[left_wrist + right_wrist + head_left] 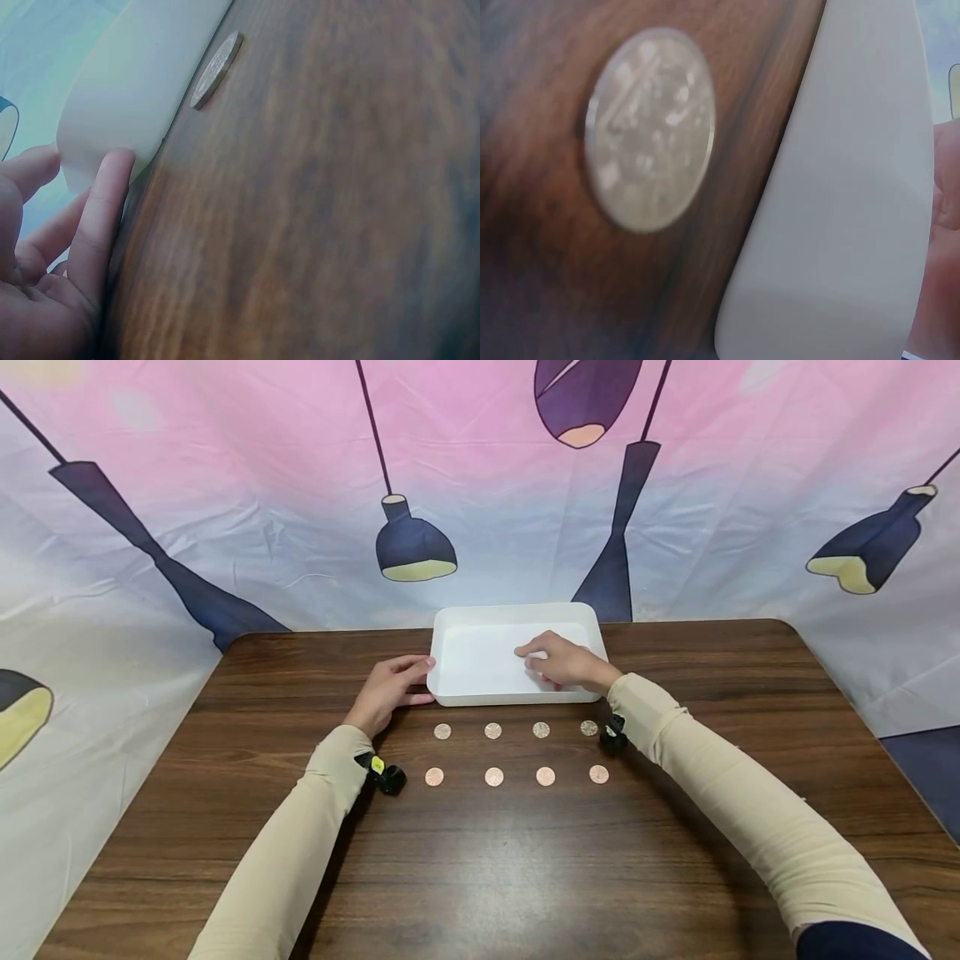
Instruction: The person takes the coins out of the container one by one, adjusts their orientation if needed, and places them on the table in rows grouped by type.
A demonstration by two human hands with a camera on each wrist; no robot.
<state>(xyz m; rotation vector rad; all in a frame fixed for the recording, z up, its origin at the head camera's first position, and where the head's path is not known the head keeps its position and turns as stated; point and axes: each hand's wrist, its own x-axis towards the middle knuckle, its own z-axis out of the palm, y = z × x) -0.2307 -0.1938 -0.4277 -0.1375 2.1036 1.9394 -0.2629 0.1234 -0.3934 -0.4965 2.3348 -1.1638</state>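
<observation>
A white rectangular tray [480,699] stands near the table's back edge. My left hand [386,692] is at its left end, fingers mostly straight; in the left wrist view a fingertip [118,161] touches the tray wall near a corner. My right hand [566,662] reaches over the tray's right part, index finger extended and other fingers partly bent, with nothing visible between them. The right wrist view shows only part of it behind the tray wall [832,187]. Two rows of coins lie in front: silvery ones [492,731] nearer the tray, copper-coloured ones [493,777] closer to me.
The dark wood-grain table [480,868] extends on both sides of the tray. Behind it hangs a cloth [300,552] printed with lamps. A silvery coin [651,131] lies just in front of the tray, below my right wrist.
</observation>
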